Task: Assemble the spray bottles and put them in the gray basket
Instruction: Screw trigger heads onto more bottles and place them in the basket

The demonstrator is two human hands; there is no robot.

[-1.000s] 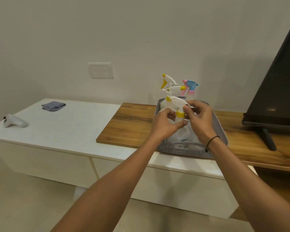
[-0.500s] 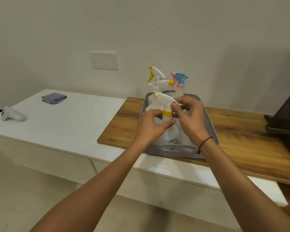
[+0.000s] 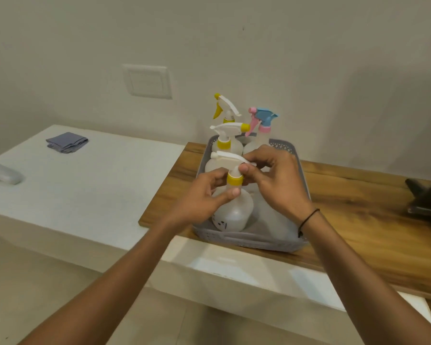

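Bottle [image 3: 232,210]: translucent white, yellow collar [image 3: 235,180], white trigger head [image 3: 228,159].

Three bottles [image 3: 228,143] stand behind a fourth [image 3: 233,207] in the basket [image 3: 246,239] on the bench [image 3: 358,220], cloth [image 3: 67,142] far left.

Soft, even indoor light fills the view, moderately bright, with no glare. A broad faint shadow darkens the plain cream wall [image 3: 234,41] up and right of the gray perforated plastic basket [image 3: 249,239]. The picture is slightly soft throughout; the white rectangular wall switch plate [image 3: 147,81], up and left of the basket, looks smeared. Straight edges bow toward the frame borders.
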